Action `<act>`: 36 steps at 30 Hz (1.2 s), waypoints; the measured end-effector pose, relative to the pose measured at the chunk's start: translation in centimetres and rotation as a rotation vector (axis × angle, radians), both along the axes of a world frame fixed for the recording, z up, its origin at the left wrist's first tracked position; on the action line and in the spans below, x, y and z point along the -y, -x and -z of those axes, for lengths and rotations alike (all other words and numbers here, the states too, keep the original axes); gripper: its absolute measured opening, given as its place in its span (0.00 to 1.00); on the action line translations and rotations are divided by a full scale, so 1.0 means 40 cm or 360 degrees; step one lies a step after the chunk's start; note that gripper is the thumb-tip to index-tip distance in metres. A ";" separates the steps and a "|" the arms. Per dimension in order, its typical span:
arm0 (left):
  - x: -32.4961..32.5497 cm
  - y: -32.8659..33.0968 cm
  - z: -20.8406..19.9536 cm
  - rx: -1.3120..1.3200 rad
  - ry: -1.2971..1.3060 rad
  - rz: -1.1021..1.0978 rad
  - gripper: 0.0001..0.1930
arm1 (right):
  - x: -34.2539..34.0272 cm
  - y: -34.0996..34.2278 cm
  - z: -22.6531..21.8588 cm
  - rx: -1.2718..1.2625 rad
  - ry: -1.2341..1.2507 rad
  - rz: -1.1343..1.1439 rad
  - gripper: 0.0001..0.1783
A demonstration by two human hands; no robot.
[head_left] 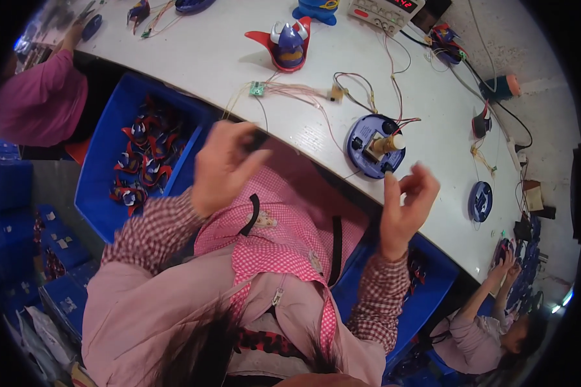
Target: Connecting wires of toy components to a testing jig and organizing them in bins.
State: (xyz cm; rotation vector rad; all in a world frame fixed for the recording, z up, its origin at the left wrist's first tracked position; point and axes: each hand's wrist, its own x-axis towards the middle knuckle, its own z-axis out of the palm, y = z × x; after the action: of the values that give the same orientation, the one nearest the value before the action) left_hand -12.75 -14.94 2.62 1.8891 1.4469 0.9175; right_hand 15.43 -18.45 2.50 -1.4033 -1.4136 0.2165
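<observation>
My left hand (223,164) hovers by the table's near edge, thumb and fingers apart, with nothing visible in it. My right hand (407,209) is also open, its fingers curved and spread, just on the near side of a round purple plastic base (357,151). The base lies on the table and holds dark parts and an upright tan cylinder with a white top (394,143). Thin wires run from it to a small tan connector block (336,93) and a small green circuit board (257,88). Beyond the board stands a purple figure head (290,48) with silver horns and red wings.
A blue bin (97,187) with several red-and-purple figure heads stands at my left; another blue bin (432,290) is at my right. A power supply (386,14) sits at the table's far side. Co-workers sit left, in a pink sleeve (42,97), and right, hands (505,267) raised.
</observation>
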 end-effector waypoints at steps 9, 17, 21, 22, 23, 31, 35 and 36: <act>-0.157 -0.345 0.087 -0.0205 -0.0645 0.0829 0.55 | -0.098 -0.005 0.006 -0.0111 0.0488 -0.0136 0.17; -0.188 -0.383 0.097 -0.0173 -0.0615 0.0830 0.51 | -0.104 -0.006 -0.009 0.0587 0.0119 -0.0111 0.10; -0.184 -0.375 0.114 -0.0164 -0.0603 0.0781 0.51 | -0.061 -0.009 -0.005 0.0474 -0.0115 -0.0120 0.08; -0.178 -0.363 0.110 -0.0165 -0.0578 0.0764 0.52 | -0.063 -0.023 -0.024 0.0399 -0.0174 0.0005 0.07; -0.178 -0.361 0.114 -0.0169 -0.0568 0.0771 0.52 | -0.070 -0.063 -0.036 0.0316 -0.0217 0.0149 0.07; -0.229 -0.124 0.053 -0.0081 -0.0768 0.0574 0.24 | -0.136 -0.244 0.031 -0.0098 0.0409 0.0252 0.10; -0.337 0.043 0.063 -0.0457 -0.0564 0.0212 0.27 | -0.120 -0.238 0.026 -0.0054 0.0530 0.0296 0.11; -0.374 0.063 0.087 -0.0607 -0.0637 0.0184 0.30 | -0.110 -0.223 0.022 0.0074 0.0286 0.0490 0.10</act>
State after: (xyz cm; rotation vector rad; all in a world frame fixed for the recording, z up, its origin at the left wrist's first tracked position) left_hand -15.28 0.04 -0.85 2.5276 1.4182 0.8720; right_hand 24.36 -14.06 1.63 -1.7632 -1.2181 0.1134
